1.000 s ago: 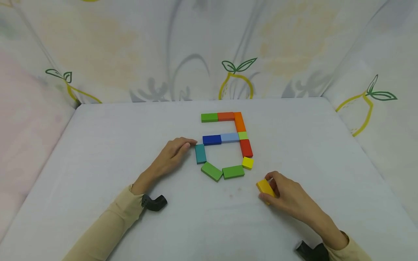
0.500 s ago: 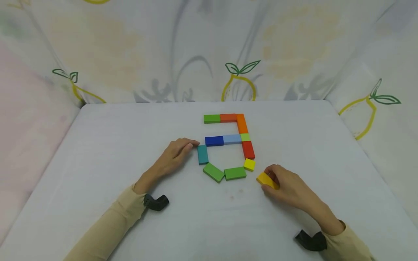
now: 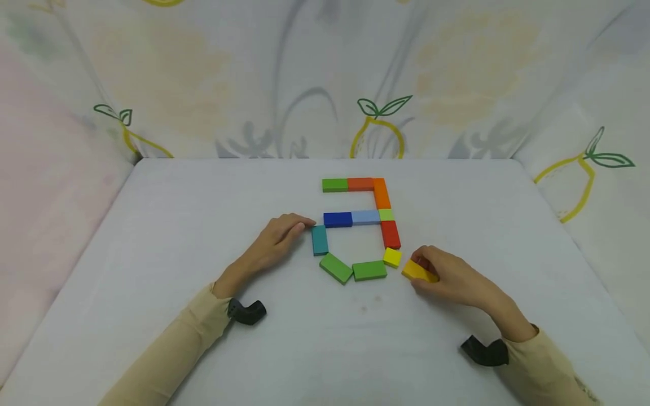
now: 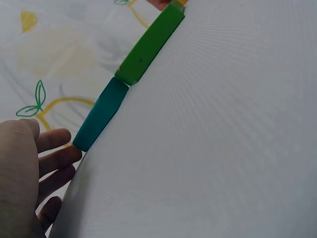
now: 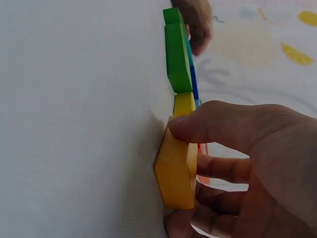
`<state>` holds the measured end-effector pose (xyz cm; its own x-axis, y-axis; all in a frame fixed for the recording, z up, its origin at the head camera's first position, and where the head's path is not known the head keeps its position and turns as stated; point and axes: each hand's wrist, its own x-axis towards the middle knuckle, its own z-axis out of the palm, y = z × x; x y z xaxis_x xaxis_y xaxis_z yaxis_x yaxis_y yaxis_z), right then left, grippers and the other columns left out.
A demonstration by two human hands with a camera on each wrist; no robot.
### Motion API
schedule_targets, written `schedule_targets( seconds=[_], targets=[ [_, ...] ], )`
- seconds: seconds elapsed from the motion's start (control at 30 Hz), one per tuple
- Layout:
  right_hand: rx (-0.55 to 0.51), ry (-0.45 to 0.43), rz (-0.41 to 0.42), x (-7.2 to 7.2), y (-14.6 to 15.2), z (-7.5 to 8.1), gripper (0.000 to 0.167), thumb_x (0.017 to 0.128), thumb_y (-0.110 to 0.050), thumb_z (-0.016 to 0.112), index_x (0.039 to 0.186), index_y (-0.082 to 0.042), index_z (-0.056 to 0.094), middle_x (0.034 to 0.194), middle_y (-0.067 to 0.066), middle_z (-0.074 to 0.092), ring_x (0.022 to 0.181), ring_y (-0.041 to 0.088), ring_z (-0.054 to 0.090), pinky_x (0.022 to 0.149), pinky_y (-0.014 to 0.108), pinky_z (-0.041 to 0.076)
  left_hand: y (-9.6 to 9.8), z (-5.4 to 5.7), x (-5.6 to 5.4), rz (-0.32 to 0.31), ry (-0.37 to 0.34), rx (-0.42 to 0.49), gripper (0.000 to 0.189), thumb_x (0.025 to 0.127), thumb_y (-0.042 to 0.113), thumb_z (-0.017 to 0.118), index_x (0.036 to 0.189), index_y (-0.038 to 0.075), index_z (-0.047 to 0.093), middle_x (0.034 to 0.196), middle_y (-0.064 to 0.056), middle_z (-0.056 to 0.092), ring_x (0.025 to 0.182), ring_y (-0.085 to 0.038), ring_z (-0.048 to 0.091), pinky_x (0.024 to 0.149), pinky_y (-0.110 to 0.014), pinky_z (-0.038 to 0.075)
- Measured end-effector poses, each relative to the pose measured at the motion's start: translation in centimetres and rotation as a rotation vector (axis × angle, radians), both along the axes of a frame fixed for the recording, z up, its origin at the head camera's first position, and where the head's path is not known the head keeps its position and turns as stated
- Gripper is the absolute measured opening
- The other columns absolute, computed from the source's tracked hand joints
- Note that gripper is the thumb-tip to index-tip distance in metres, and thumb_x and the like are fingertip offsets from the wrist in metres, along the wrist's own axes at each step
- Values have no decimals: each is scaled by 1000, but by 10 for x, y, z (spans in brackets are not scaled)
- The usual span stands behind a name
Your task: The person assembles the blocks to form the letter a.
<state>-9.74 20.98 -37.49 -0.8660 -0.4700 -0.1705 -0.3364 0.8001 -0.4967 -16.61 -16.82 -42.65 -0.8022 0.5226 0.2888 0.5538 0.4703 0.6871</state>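
Note:
My right hand (image 3: 457,277) pinches a yellow-orange block (image 3: 418,272) between thumb and fingers, just right of a small yellow block (image 3: 392,257). In the right wrist view, the thumb (image 5: 218,124) presses the held block's side. My left hand (image 3: 276,243) lies on the table, its extended fingertips at the top corner of a teal block (image 3: 320,241). Two green blocks run from the teal one: a slanted green block (image 3: 336,268) and a flatter green block (image 3: 369,270). A red block (image 3: 390,234) stands above the small yellow one.
Farther back, a dark blue block (image 3: 337,220), light blue block (image 3: 365,217) and lime block (image 3: 386,215) form a row. Above it are an orange block (image 3: 382,193), red-orange block (image 3: 360,184) and green block (image 3: 334,185). A patterned cloth (image 3: 203,84) rises behind the white table (image 3: 228,349).
My right hand has brought the yellow-orange block up and closer to the small yellow one, turning it flatter. The left hand stays at the teal block; the head view has shifted slightly.

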Motion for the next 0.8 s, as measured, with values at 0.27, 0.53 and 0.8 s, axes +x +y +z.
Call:
schedule_targets(
  seconds=[0.27,0.53,0.8],
  targets=[
    [7,-78,79,-18,7,3,30,83,-23,72,106,-14,54,81,-5,53,75,11,48,66,21,43,2,2,-6,-24,-12,3,35,104,25,34,125,12,59,125,-1,62,123,-16,52,105,-38,37],
    [-5,-147,147,-28,8,5,32,82,-24,73,106,-13,54,79,-4,51,74,11,47,64,20,42,1,2,-5,-23,-3,-22,35,104,25,34,125,12,59,125,-1,61,123,-17,51,104,-39,37],
    [15,-178,186,-35,7,7,30,83,-24,71,105,-14,53,79,-2,49,74,12,47,64,22,41,0,0,-1,-15,3,-13,33,103,21,36,124,11,59,124,-2,62,122,-18,53,104,-40,38]
  ],
)
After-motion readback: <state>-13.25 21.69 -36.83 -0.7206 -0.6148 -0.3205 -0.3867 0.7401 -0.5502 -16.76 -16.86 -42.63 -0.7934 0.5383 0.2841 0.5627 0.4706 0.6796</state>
